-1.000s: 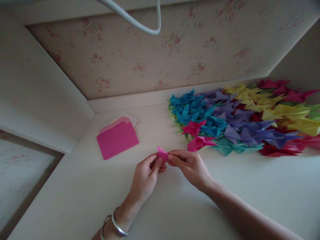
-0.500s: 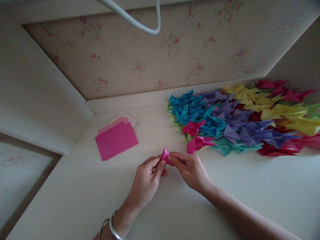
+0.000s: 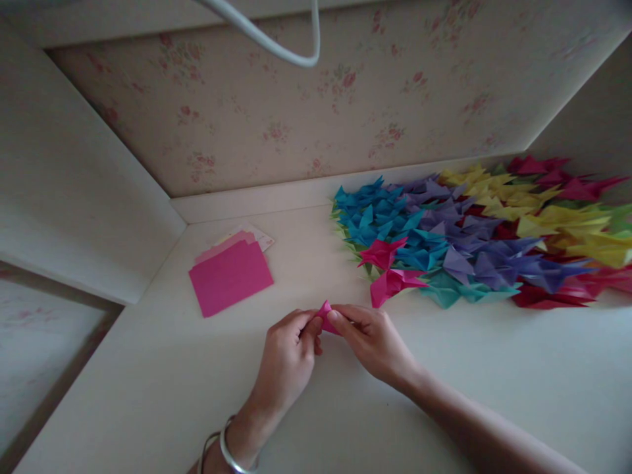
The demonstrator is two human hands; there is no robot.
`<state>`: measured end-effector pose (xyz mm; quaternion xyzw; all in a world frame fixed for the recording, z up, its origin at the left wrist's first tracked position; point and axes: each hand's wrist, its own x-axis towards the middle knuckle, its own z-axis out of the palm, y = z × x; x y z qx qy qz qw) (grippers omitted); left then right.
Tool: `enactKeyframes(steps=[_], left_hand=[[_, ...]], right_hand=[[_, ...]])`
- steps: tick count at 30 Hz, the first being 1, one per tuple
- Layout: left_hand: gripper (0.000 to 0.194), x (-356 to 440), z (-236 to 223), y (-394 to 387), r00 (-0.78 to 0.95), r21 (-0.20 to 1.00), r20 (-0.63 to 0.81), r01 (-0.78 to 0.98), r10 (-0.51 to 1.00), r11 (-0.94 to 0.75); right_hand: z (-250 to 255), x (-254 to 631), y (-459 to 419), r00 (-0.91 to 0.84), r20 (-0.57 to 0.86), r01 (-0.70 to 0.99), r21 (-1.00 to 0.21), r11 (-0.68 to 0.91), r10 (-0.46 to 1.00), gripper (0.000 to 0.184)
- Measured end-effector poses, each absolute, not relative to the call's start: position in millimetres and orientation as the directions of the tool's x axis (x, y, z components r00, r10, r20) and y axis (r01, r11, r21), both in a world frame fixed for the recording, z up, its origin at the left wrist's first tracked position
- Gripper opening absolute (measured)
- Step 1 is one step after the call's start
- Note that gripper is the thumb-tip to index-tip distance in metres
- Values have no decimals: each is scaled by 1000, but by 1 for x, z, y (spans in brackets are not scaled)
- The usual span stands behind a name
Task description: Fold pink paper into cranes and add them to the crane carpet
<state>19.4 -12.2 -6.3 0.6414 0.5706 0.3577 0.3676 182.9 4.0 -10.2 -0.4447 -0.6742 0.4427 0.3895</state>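
Observation:
A small folded piece of pink paper is pinched between both hands over the white tabletop. My left hand grips its left side with thumb and fingers. From the right, my right hand holds it, the thumb pressed on its front face. The fingers cover much of the paper, so its full shape is hidden. Two pink folded paper cranes lie just beyond my right hand, at the near left edge of a large heap of folded paper cranes in blue, purple, yellow, red and green.
Left of the hands lies a stack of pink paper sheets, with a pale patterned card at its back. A white cable hangs at the top. Behind the white tabletop rises a flowered wall panel; a white cabinet side stands left.
The folded pink paper sits slightly lower, its tip less raised. My right thumb has shifted onto its front, and my left fingers have moved slightly left.

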Motion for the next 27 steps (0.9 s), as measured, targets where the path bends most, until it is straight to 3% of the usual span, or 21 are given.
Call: enactKeyframes(steps=[4, 11, 20, 23, 27], left_hand=[[23, 20, -7, -14, 127, 843, 83, 520, 988, -138], [22, 22, -5, -15, 148, 836, 124, 517, 981, -184], [25, 27, -5, -16, 217, 828, 113, 519, 969, -213], [24, 28, -4, -18, 204, 844, 94, 502, 975, -186], [30, 30, -5, -20, 198, 918, -53, 396, 979, -31]], right_hand=[[-11, 185, 3, -249, 198, 340, -899, 277, 948, 30], [-14, 182, 0, -212, 152, 274, -939, 208, 965, 24], [-14, 181, 1, -195, 212, 330, -905, 268, 958, 31], [-16, 180, 1, -121, 170, 265, -944, 197, 978, 31], [-17, 177, 4, -34, 91, 107, -990, 94, 995, 34]])
